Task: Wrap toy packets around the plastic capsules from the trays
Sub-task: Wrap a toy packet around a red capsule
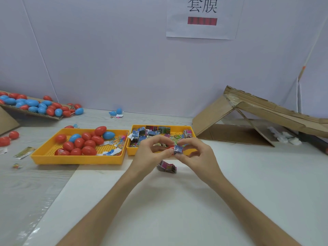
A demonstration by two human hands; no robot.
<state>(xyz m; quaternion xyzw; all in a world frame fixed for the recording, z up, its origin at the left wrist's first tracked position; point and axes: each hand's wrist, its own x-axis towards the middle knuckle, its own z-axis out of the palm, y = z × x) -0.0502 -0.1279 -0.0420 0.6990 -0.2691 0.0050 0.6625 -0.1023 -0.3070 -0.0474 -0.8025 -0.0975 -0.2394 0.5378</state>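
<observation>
Worktable (230, 174) with yellow trays (78, 159), lilac wall (106, 59) behind

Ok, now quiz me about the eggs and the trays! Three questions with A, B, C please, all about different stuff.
1. Where are the toy packets heaped?
A) in a bucket
B) in the right tray
C) on a shelf

2. What colour is the capsule being held?
A) blue
B) green
C) red

3. What are the left hand and right hand doing?
A) pinching one capsule together
B) lying flat
C) clapping

Answers:
1 B: the packets fill the right tray.
2 C: a red end shows between the fingertips.
3 A: the left hand pinches the red end, and the right hand pinches the blue packet on it.
</observation>
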